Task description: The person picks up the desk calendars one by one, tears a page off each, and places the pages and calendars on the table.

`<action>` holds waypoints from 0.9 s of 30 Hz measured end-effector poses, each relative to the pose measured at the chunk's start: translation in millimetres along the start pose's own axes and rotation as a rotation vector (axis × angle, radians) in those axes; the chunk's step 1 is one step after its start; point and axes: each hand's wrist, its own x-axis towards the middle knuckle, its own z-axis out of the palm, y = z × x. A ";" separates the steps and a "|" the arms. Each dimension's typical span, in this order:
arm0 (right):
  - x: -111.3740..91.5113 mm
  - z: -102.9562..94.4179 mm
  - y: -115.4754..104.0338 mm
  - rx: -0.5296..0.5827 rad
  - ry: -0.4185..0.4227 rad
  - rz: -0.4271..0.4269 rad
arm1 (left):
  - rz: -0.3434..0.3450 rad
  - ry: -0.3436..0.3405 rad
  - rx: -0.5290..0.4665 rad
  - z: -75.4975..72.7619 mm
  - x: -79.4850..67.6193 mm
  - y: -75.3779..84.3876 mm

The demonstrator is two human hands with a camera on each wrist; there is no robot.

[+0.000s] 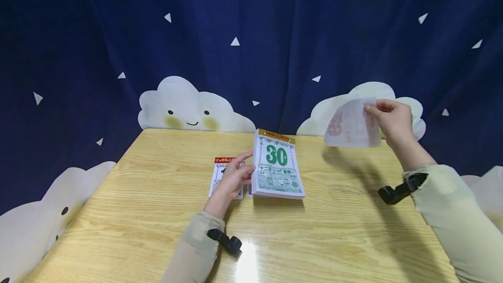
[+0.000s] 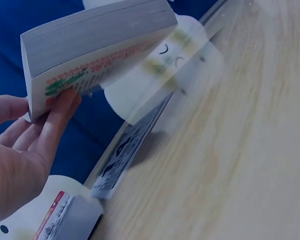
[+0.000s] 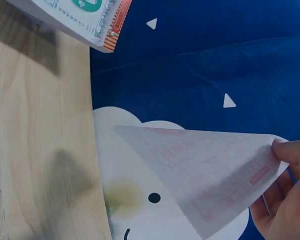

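A thick tear-off calendar (image 1: 278, 174), its top page printed with a green 30, is held tilted up over the table. My left hand (image 1: 232, 180) grips its left edge, thumb at the front; in the left wrist view the fingers (image 2: 60, 112) reach beneath the calendar's printed back. Off to the right, my right hand (image 1: 396, 121) pinches a thin loose calendar page (image 1: 349, 125) by its upper corner. Faint red print shows through that sheet, which hangs bent in the air. Under the left hand lies a smaller calendar (image 1: 217, 178) with a red header, partly covered by the fingers.
The wooden table (image 1: 157, 213) ends at a dark blue curtain (image 1: 220, 21) with white triangles and cloud shapes. In the left wrist view, a flat printed piece (image 2: 127, 150) lies on the table below the raised calendar, near the red-topped one.
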 end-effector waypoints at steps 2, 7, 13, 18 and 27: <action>0.1 0.7 1.6 -0.024 0.003 -0.010 | -0.009 0.010 0.010 3.5 0.8 -1.8; 0.0 1.6 6.2 -0.105 -0.003 -0.035 | -0.046 0.036 0.033 11.9 2.0 -8.0; 0.0 0.1 13.4 -0.145 -0.002 -0.034 | -0.079 0.022 0.071 21.1 0.4 -15.0; 1.0 -0.7 17.7 -0.175 0.014 -0.046 | -0.097 0.024 0.089 25.8 -0.6 -18.8; 0.5 1.1 31.5 -0.319 0.031 -0.212 | -0.111 -0.001 0.098 32.7 3.0 -23.6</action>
